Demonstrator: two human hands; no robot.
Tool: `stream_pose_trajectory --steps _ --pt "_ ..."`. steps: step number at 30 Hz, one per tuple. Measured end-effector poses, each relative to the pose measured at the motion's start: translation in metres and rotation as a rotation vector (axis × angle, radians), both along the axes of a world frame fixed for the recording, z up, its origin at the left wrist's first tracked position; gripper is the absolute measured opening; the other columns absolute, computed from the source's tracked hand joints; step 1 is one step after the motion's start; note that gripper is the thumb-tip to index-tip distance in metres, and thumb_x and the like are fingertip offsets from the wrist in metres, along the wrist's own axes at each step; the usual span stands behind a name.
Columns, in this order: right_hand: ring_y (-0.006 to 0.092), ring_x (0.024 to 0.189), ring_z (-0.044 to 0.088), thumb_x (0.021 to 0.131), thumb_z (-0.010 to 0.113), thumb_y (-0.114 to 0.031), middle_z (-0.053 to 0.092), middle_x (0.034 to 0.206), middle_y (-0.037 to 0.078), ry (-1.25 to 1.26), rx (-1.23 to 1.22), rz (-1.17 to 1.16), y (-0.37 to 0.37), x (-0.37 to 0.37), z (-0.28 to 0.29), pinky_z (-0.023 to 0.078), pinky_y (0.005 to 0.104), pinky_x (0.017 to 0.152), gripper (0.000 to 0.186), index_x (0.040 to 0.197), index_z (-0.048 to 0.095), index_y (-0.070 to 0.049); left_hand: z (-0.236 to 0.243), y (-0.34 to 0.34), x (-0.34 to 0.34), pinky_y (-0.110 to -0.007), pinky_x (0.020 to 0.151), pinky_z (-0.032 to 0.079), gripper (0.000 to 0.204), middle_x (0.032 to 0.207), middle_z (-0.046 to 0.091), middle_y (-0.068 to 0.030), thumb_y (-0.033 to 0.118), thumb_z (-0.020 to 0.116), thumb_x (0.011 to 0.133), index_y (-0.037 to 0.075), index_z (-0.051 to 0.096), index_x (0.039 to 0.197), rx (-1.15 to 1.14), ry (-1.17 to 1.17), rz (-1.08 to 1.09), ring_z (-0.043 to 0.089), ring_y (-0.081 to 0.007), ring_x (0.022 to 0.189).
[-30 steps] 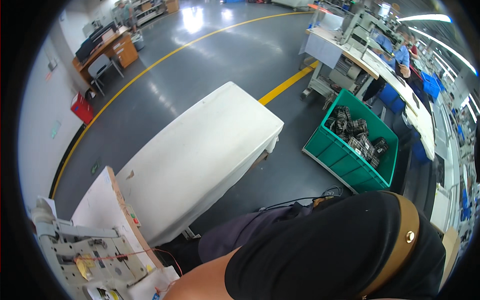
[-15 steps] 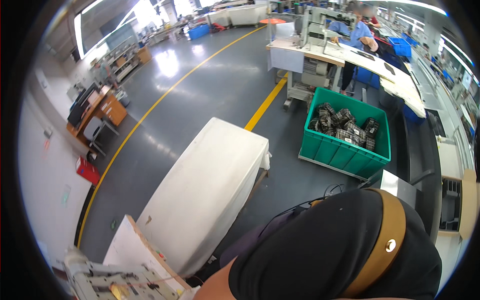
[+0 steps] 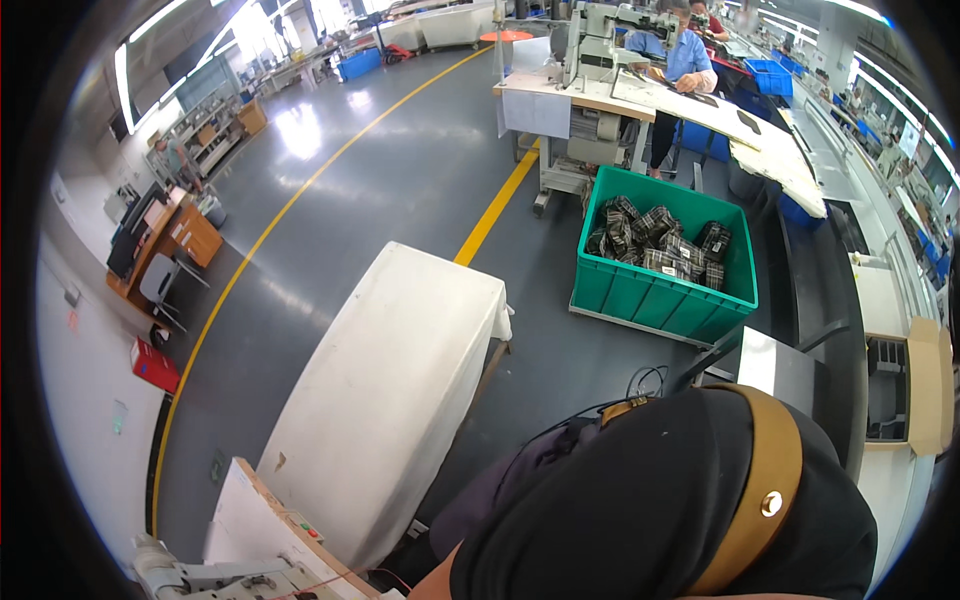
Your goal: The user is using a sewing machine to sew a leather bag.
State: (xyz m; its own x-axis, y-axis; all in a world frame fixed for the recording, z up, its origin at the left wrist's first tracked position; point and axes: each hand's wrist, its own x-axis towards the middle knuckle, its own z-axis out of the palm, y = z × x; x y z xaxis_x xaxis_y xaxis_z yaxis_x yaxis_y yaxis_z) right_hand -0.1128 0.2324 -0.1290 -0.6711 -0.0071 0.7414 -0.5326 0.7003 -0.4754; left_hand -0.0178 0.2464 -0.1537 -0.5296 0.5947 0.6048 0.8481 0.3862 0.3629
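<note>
Neither my left hand nor my right hand shows. At the bottom are my shoulder in a black sleeve with a brown strap point(image 3: 752, 480) and a little bare skin. A sewing machine point(image 3: 190, 572) is partly visible at the lower left, beside a white board point(image 3: 232, 530). Beyond them stands a long table under a white cloth point(image 3: 365, 390). A green crate point(image 3: 650, 305) on a low wheeled base holds several bundles of dark plaid fabric point(image 3: 660, 225).
A co-worker in blue point(image 3: 687, 55) works at a machine table point(image 3: 660, 100) beyond the crate. A desk point(image 3: 195, 235), chair point(image 3: 158, 280) and red box point(image 3: 153, 365) line the left wall. A dark conveyor point(image 3: 835, 290) and an open cardboard box point(image 3: 925, 385) are at the right.
My view has tilted up to show more of the room beyond, and the crate now appears further left. The sewing machine has mostly dropped out at the lower edge.
</note>
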Motion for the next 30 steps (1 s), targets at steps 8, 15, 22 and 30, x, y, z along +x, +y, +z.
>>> stream_pose_trajectory --steps 8,15,22,30 --pt "0.0298 0.063 0.062 0.077 0.068 -0.038 0.068 0.066 0.012 -0.167 -0.075 0.219 -0.008 -0.006 -0.006 0.047 0.0483 0.064 0.031 0.066 0.074 -0.010 0.045 -0.140 -0.027 -0.038 0.065 0.052 0.028 0.081 0.071 -0.0172 0.025 0.070 0.102 0.000 0.076 0.114 -0.159 -0.053 0.393 0.065 -0.0198 0.070" --pt "0.0369 0.090 0.073 0.083 0.068 -0.046 0.077 0.087 0.014 -0.109 0.111 -0.071 -0.004 -0.017 -0.023 0.053 0.0515 0.087 0.034 0.079 0.080 -0.014 0.043 -0.197 -0.040 -0.052 0.069 0.054 0.027 0.083 0.072 -0.0204 0.032 0.069 0.093 0.006 0.073 0.091 -0.286 0.175 0.556 0.070 -0.0417 0.077" --pt "0.0349 0.101 0.072 0.092 0.064 -0.054 0.077 0.104 0.014 -0.119 0.210 -0.047 0.002 -0.009 -0.012 0.050 0.0485 0.096 0.045 0.095 0.077 -0.011 0.082 -0.207 -0.034 -0.051 0.070 0.054 0.027 0.080 0.070 -0.0206 0.028 0.063 0.089 0.003 0.066 0.079 -0.460 0.106 0.662 0.068 -0.0433 0.078" --pt "0.0322 0.098 0.071 0.091 0.067 -0.047 0.076 0.099 0.010 -0.061 0.143 -0.070 -0.001 -0.013 -0.024 0.048 0.0436 0.096 0.037 0.095 0.077 -0.012 0.068 -0.246 -0.062 -0.038 0.062 0.048 0.027 0.063 0.055 -0.0162 0.021 0.067 0.088 -0.002 0.063 0.076 -0.348 -0.215 0.481 0.054 -0.0235 0.058"
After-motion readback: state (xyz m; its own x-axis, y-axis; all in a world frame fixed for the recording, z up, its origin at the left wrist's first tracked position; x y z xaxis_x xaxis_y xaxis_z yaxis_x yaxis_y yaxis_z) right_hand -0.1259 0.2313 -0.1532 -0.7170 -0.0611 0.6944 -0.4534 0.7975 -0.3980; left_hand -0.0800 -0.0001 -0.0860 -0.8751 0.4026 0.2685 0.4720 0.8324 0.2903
